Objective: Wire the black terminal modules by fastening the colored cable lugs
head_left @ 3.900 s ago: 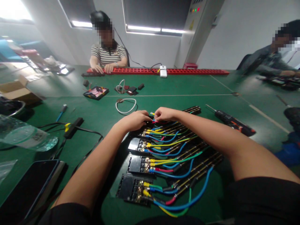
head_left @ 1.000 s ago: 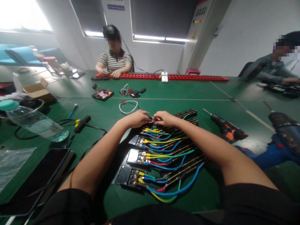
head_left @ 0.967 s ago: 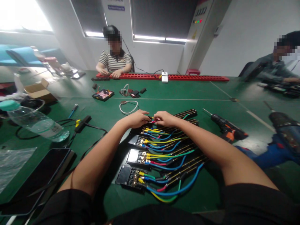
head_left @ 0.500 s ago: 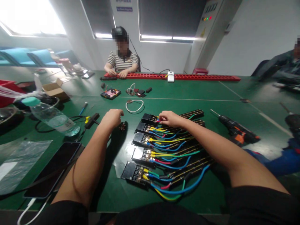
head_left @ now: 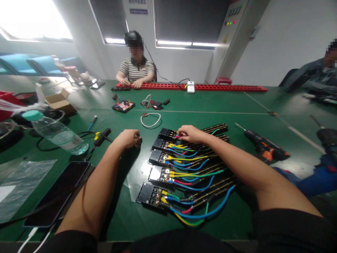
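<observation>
Several black terminal blocks lie in a row on the green table, wired with yellow, blue, green and red leads. My right hand pinches a red lead's end at the farthest block. My left hand rests left of the blocks, its fingers curled over a small pile of dark screws. Whether it holds one is hidden.
An orange-and-black power screwdriver lies right of the blocks. At the left are a water bottle, a phone, a plastic bag and black cables. A white cable loop lies beyond. Two other people sit at the table.
My left hand has left the farthest block and moved left to the screw pile. My right hand stays on the red lead. The view shifted slightly.
</observation>
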The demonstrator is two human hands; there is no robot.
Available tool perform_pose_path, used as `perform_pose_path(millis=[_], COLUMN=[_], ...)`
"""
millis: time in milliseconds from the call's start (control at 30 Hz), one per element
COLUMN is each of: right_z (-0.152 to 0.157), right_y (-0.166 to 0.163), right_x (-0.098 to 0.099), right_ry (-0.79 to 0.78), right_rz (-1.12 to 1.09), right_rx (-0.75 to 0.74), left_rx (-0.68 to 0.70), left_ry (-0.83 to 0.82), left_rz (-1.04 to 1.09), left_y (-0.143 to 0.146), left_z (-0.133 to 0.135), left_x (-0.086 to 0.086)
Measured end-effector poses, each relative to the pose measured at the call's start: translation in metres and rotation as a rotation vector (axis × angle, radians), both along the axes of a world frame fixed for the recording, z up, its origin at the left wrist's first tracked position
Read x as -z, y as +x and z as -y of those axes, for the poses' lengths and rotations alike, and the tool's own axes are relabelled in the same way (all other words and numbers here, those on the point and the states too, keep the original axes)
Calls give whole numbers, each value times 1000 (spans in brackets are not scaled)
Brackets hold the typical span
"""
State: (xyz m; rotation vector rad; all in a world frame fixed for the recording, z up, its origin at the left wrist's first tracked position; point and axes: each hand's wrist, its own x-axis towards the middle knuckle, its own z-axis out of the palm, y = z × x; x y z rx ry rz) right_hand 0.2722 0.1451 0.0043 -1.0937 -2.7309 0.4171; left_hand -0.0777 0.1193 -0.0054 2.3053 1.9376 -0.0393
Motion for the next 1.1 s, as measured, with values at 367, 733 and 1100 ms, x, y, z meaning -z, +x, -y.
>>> perform_pose_path(millis=[367,733,1100], right_z=[-1,1,2], right_y=[0,-1,-1], right_x=[-1,-3,-4], right_ry=[-11,-19,-31], right_rz=[-2,-2,-10], right_rx=[-3,-3,9], left_rx=[14,0,219], left_ry=[22,27,120], left_rz=[24,63,223], left_y=[1,1,4], left_z=[-3,-3,-9], left_x=[12,10,22])
